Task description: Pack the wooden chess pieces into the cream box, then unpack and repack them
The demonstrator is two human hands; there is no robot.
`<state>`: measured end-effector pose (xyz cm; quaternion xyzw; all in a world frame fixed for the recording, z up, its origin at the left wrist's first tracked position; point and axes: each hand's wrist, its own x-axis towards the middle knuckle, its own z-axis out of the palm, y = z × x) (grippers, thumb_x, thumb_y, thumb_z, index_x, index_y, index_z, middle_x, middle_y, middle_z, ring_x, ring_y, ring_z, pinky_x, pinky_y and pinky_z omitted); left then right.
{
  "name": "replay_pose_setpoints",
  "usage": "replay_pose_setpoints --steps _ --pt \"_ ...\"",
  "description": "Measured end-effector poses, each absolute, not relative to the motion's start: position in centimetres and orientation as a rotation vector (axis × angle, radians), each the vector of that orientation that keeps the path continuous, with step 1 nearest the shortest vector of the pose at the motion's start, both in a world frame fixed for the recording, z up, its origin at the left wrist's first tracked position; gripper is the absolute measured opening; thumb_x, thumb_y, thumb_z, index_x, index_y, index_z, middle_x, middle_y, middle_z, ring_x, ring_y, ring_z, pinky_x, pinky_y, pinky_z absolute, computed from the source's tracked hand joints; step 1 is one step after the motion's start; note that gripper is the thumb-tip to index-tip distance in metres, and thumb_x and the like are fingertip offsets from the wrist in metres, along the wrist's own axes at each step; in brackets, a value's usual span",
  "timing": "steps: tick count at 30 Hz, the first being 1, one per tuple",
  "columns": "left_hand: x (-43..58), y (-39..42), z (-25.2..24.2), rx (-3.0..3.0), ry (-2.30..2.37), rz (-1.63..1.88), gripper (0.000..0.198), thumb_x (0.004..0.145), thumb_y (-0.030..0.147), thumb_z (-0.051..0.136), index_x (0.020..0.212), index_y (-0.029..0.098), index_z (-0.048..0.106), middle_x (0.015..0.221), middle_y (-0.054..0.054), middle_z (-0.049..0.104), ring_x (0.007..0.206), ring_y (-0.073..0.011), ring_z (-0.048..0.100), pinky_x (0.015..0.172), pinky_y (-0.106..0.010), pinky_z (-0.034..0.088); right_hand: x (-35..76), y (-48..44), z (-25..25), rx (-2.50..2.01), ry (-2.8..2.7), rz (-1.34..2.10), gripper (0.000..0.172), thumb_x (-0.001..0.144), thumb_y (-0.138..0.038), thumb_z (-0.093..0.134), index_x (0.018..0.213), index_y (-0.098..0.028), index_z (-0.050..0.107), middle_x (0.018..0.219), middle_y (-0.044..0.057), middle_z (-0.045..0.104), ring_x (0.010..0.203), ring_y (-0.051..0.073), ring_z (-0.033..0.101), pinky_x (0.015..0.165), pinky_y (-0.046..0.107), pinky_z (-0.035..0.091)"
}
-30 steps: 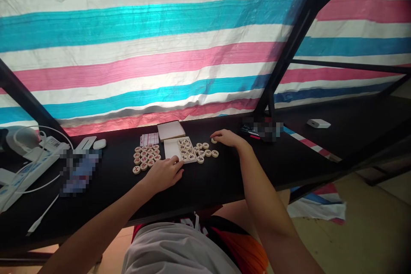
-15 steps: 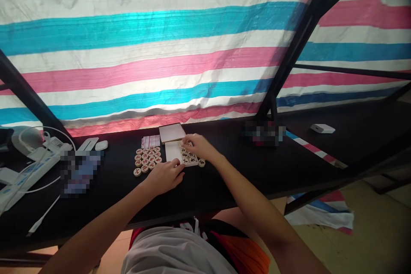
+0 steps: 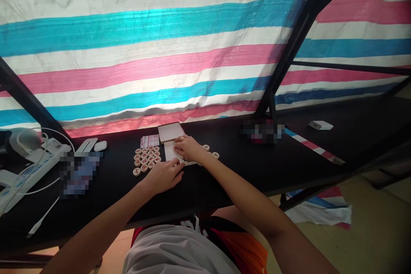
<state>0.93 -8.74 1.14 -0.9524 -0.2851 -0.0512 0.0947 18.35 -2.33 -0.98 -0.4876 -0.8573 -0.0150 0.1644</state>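
A shallow white-lined box (image 3: 169, 150) lies open on the black table, its lid (image 3: 171, 132) tilted up behind it. My left hand (image 3: 164, 176) rests at the box's front edge, fingers bent against it. Over the box, my right hand (image 3: 190, 149) has its fingers curled down at xiangqi pieces, which it largely covers. One black-marked xiangqi piece (image 3: 184, 159) shows between the hands. To the right, beside my right wrist, lie loose pieces (image 3: 215, 155). Left of the box, red-marked xiangqi pieces (image 3: 144, 159) sit in rows.
Behind the red pieces lies a folded printed sheet (image 3: 149, 141). A power strip (image 3: 30, 175) with cables, a white earphone case (image 3: 100, 146) and a blurred item (image 3: 81, 173) are at left. At right are a white charger (image 3: 320, 125) and a dark metal post (image 3: 285, 55).
My right hand has shifted left over the box. More loose pieces show to the right of the box. My left hand has stayed at the front edge.
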Motion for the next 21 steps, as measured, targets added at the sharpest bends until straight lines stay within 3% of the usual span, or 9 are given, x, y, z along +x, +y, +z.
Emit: replay_pose_setpoints --steps 6,9,12,17,21 --pt "0.8 -8.7 1.0 -2.826 -0.843 -0.161 0.032 0.094 0.030 0.039 0.118 0.019 0.056 0.097 -0.005 0.060 0.072 -0.0149 0.063 0.058 -0.024 0.049 18.3 -2.0 -1.3 -1.386 -2.421 0.052 0.012 0.082 -0.021 0.058 0.090 -0.017 0.067 0.090 0.007 0.068 0.095 0.020 0.058 0.083 0.029 0.039" --pt "0.9 -8.7 1.0 -2.830 -0.840 -0.161 0.032 0.094 0.029 0.039 0.118 0.019 0.056 0.097 -0.005 0.060 0.073 -0.0149 0.063 0.058 -0.024 0.049 18.4 -1.8 -1.2 -1.349 -2.385 0.049 0.011 0.082 -0.018 0.058 0.089 -0.016 0.066 0.088 0.006 0.069 0.092 0.019 0.059 0.085 0.029 0.039" --pt "0.9 -8.7 1.2 -2.832 -0.839 -0.149 0.032 0.094 0.029 0.039 0.118 0.019 0.056 0.098 -0.005 0.060 0.074 -0.0148 0.063 0.058 -0.023 0.049 18.4 -1.5 -1.5 -1.346 -2.341 0.009 0.014 0.084 -0.017 0.056 0.091 -0.016 0.067 0.092 0.007 0.070 0.098 0.019 0.058 0.091 0.030 0.037" --pt "0.9 -8.7 1.3 -2.831 -0.854 -0.148 0.031 0.094 0.029 0.040 0.118 0.020 0.056 0.098 -0.005 0.061 0.074 -0.0150 0.063 0.057 -0.023 0.048 18.5 -1.2 -2.1 -1.335 -2.323 -0.093 0.023 0.090 -0.027 0.050 0.089 -0.019 0.072 0.121 0.008 0.062 0.113 0.021 0.051 0.099 0.034 0.033" --pt "0.9 -8.7 1.2 -2.829 -0.846 -0.157 0.031 0.093 0.029 0.040 0.118 0.020 0.056 0.097 -0.005 0.061 0.073 -0.0150 0.063 0.058 -0.023 0.048 18.4 -1.7 -2.0 -1.322 -2.394 -0.072 0.026 0.092 -0.024 0.045 0.097 -0.019 0.071 0.115 0.007 0.065 0.111 0.020 0.054 0.098 0.033 0.033"
